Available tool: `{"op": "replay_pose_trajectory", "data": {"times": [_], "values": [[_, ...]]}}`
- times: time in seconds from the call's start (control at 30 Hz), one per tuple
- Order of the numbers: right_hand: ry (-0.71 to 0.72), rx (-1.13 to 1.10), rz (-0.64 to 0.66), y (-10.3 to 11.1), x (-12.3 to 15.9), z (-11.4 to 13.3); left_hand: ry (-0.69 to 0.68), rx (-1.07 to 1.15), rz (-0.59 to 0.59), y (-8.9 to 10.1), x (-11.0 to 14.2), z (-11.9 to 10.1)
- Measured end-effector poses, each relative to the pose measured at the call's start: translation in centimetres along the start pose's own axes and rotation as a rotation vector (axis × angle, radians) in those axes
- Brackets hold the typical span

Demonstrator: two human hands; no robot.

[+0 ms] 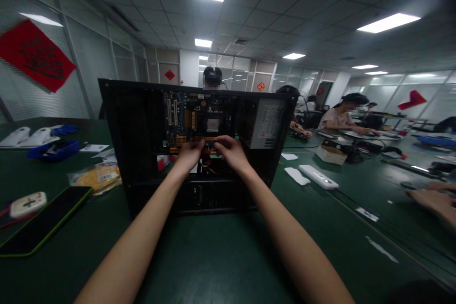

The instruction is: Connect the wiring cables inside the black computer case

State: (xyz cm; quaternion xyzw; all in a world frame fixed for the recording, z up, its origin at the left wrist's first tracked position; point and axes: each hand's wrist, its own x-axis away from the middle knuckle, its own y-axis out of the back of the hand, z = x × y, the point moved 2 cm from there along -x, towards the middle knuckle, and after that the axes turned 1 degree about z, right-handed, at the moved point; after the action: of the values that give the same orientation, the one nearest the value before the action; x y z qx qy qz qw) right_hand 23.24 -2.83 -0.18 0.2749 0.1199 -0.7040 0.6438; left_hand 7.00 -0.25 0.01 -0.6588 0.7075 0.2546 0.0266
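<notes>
An open black computer case (138, 175) lies on its side edge in front of me, its inside facing me. Both my hands reach into its lower middle, just under the motherboard (199, 109). The fingers of my left hand (190, 156) are pinched together at one end of a short red cable (211, 150). From the other side, my right hand (232, 153) pinches that cable, thumb and fingers closed. My fingers partly hide it. Thin yellowish wires (208, 167) hang below. A silver power supply (264, 123) sits at the case's upper right.
To the left lie a phone (46, 218), a small white device (28, 204), a plastic bag (98, 176) and a blue tray (53, 148). A white power strip (318, 176) and a small box (331, 153) are on the right. Other people (344, 116) sit around the green table (221, 251).
</notes>
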Motion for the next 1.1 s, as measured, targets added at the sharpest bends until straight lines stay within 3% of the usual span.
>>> {"op": "replay_pose_trajectory", "data": {"times": [0.17, 0.33, 0.53, 0.77, 0.9, 1.1], "values": [[0.069, 0.092, 0.021, -0.2, 0.2, 0.2, 0.001, -0.066, -0.063, 0.2, -0.2, 0.1], [0.075, 0.173, -0.015, -0.1, 0.1, 0.5, -0.06, -0.244, -0.02, 0.0, 0.3, -0.8], [-0.029, 0.04, -0.054, -0.1, -0.1, -0.6, -0.078, -0.324, 0.057, -0.4, 0.2, -0.9], [-0.172, 0.069, -0.075, -0.3, -0.2, -1.3, -0.11, -0.406, 0.089, -0.9, 0.3, -0.4], [-0.149, 0.042, -0.061, -0.6, -0.1, -1.1, -0.1, -0.419, -0.022, -0.5, 0.3, -0.5], [-0.146, -0.02, -0.017, -0.3, -0.2, -0.7, -0.063, -0.142, -0.163, -0.1, 0.4, -0.4]]}}
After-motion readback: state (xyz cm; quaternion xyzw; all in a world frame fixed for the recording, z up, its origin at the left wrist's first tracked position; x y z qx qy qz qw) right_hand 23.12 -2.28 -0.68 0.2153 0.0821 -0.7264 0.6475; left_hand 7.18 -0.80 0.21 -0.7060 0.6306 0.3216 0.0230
